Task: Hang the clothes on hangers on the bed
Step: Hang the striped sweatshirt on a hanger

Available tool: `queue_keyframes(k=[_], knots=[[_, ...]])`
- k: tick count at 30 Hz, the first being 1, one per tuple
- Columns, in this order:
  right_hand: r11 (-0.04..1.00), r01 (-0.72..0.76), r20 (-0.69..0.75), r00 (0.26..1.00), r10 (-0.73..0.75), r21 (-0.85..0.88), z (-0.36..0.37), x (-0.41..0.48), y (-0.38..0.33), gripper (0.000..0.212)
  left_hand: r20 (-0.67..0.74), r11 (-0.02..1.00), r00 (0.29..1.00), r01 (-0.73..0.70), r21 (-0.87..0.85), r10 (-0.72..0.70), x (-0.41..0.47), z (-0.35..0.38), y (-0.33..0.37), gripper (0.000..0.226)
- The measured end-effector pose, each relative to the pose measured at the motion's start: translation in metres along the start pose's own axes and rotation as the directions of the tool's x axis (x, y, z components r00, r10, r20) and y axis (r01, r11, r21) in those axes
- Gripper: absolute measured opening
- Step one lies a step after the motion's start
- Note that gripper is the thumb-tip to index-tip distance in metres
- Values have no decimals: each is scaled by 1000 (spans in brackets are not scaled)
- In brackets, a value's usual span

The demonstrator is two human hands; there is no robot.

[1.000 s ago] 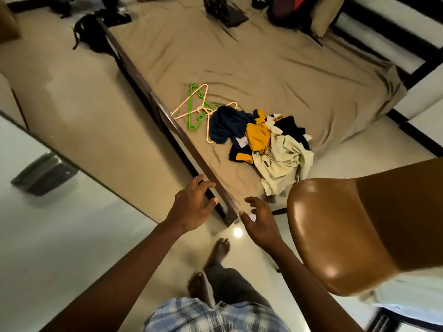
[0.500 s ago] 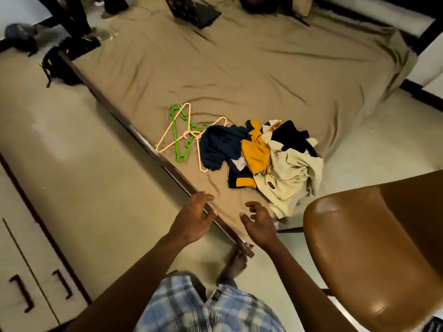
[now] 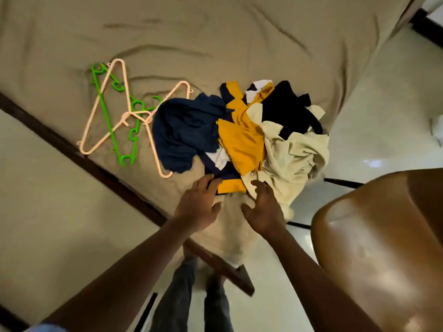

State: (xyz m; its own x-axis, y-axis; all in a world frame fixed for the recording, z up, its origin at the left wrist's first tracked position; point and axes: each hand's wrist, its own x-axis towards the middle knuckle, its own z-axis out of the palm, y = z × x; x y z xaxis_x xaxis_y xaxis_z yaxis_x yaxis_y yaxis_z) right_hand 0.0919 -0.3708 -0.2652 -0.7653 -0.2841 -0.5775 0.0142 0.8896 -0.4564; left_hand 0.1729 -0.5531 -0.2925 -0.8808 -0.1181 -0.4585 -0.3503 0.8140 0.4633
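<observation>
A heap of clothes lies near the bed's corner: a navy garment, a yellow-and-navy shirt, a black piece and a cream shirt. Left of the heap lie peach hangers crossed with a green hanger; one peach hanger is partly under the navy garment. My left hand reaches the yellow shirt's lower edge with fingers extended. My right hand hovers at the cream shirt's edge, fingers loosely spread. Neither hand holds anything.
The bed has a wrinkled tan sheet and a dark wooden side rail running diagonally to the corner by my legs. A brown glossy chair stands close on the right. Pale tiled floor surrounds the bed.
I have stepped closer to the bed. Both hands moved forward from the bed rail to the near edge of the clothes heap.
</observation>
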Motion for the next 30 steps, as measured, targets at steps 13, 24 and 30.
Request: queue_keyframes(k=[13,24,30], knots=[[964,237,-399,878,-264,-117,-5,163,-31,30,63,836,982,183,-517,-176,124,39,-40,82],[566,255,-259,963,-75,784,-133,37,-175,32,-245,681,963,-106,-725,-111,68,-100,26,103],[587,329,-165,934,-316,740,-177,-28,-224,23,-400,434,764,-175,-884,-506,26,-207,60,17]])
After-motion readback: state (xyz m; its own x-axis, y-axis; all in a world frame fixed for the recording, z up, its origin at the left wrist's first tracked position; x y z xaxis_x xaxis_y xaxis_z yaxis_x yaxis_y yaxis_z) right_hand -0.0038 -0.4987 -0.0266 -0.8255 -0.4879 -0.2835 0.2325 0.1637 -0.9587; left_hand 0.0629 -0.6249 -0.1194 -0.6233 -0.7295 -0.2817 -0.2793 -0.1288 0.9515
